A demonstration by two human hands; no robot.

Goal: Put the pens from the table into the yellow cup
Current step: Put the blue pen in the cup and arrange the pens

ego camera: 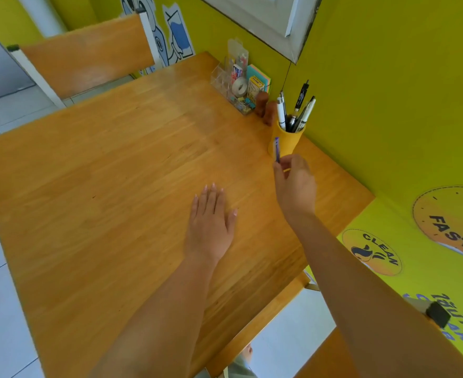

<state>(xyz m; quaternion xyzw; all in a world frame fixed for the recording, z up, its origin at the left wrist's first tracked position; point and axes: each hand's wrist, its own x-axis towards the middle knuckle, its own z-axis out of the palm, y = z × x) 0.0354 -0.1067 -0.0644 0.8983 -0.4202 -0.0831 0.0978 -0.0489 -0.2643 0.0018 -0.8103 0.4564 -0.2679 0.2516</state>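
— Lime-green walls wrap the corner, and the wooden desk (102,165) takes up most of the view. What's on its left side?

— Bare wood, as far as I can see; no loose pens lie anywhere on it. Further in, the left hand (211,216) rests flat on the desk, palm down, fingers spread, its grip released and holding nothing.

— And further right?

— At the back edge stands a clear organiser (234,87) with tape and clips. Then comes the right hand (294,184), its grip pinched on a blue pen (277,149), which points upward in front of the yellow cup (289,143). The pen looks level with the cup's wall, not yet over its rim, though the view is blurred there and I can't say whether it touches the cup.

— How far along is the job?

— Nearly finished, I'd judge. The cup stands in the corner just by the wall and already holds several black and white pens (297,110). The blue one seems the last: it needs lifting over the rim and dropping in.
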